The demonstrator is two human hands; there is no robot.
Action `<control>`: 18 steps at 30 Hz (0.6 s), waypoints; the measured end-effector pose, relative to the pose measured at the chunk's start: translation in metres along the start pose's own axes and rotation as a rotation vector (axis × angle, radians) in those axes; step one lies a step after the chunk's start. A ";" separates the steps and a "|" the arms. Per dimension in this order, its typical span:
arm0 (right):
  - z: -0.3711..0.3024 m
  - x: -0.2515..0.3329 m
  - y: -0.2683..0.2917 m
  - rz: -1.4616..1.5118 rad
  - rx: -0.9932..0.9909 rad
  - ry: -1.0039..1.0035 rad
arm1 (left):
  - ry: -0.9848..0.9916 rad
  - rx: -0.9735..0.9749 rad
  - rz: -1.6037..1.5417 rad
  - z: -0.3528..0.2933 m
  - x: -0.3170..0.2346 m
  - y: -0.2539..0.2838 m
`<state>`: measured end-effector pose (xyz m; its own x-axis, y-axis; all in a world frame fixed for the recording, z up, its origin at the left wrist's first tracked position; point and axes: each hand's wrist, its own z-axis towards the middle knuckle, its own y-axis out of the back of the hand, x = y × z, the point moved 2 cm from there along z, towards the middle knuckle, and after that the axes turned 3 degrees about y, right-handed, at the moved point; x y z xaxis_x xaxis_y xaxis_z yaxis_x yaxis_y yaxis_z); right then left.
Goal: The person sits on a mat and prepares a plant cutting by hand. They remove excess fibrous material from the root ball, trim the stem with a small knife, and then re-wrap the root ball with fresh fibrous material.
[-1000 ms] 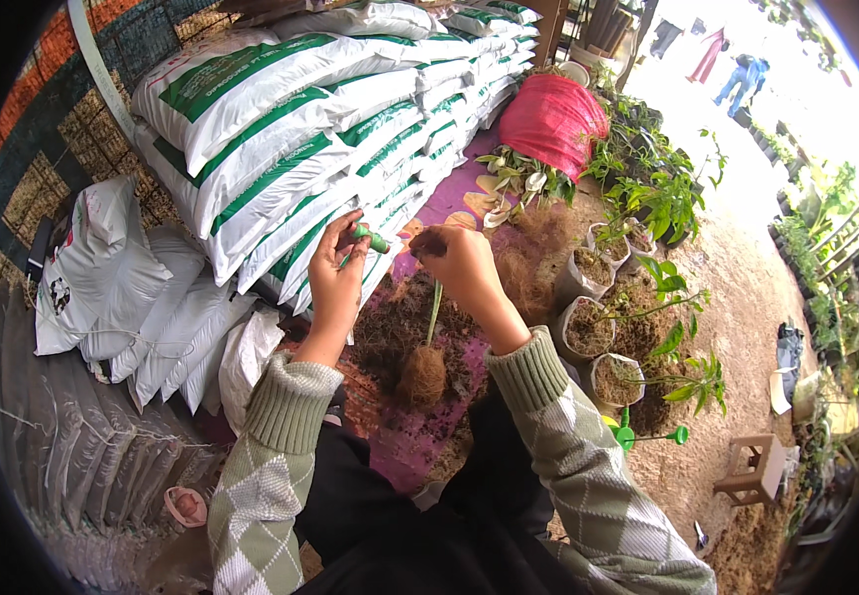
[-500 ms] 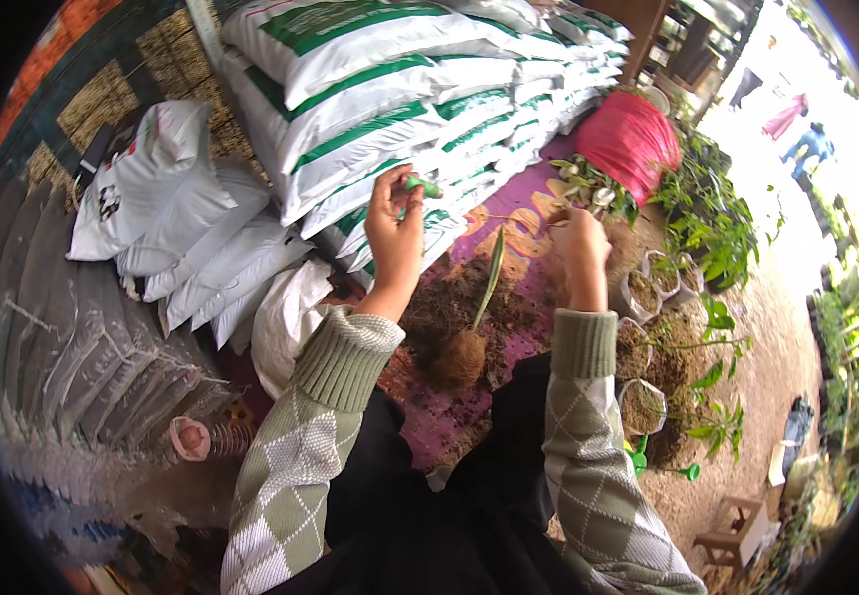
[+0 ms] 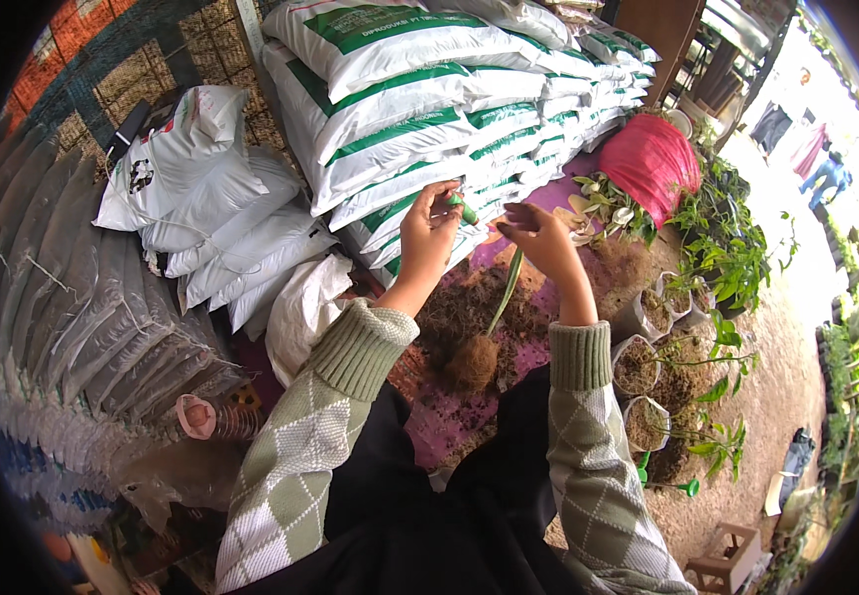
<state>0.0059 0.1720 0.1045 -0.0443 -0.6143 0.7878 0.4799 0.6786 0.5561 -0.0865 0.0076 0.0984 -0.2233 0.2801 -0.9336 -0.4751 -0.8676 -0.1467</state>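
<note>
My left hand is raised in front of the stacked sacks, its fingers closed on a small green cylinder, perhaps a thread spool. Close to its right, my right hand has thumb and fingertips drawn together, pointing at the cylinder; anything pinched there is too small to make out. Below both hands stands a plant with one long green leaf, tilted to the right. Its base is a round brown fibrous ball, which rests between my knees. Neither hand touches the ball, and the leaf's tip ends near my right hand.
White and green sacks are piled ahead. Dark loose soil covers part of a purple mat. Bagged seedlings line the right, near a red sack. Stacked grey plastic bags fill the left.
My right hand has moved left, close to my left hand. A thin strand seen stretching between the hands is no longer distinct. The view has shifted slightly.
</note>
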 end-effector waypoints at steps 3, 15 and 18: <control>-0.006 0.010 -0.014 0.072 0.129 0.050 | 0.117 0.005 -0.039 -0.002 0.003 -0.001; -0.006 -0.023 -0.020 -0.069 0.217 -0.052 | 0.129 -0.178 -0.207 0.000 -0.014 0.010; -0.011 -0.027 -0.019 -0.312 0.269 0.003 | 0.107 -0.221 -0.217 0.006 -0.014 0.014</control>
<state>0.0074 0.1717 0.0700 -0.1486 -0.8084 0.5696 0.1973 0.5402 0.8181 -0.0954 -0.0064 0.1113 -0.0411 0.4334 -0.9003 -0.3031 -0.8640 -0.4020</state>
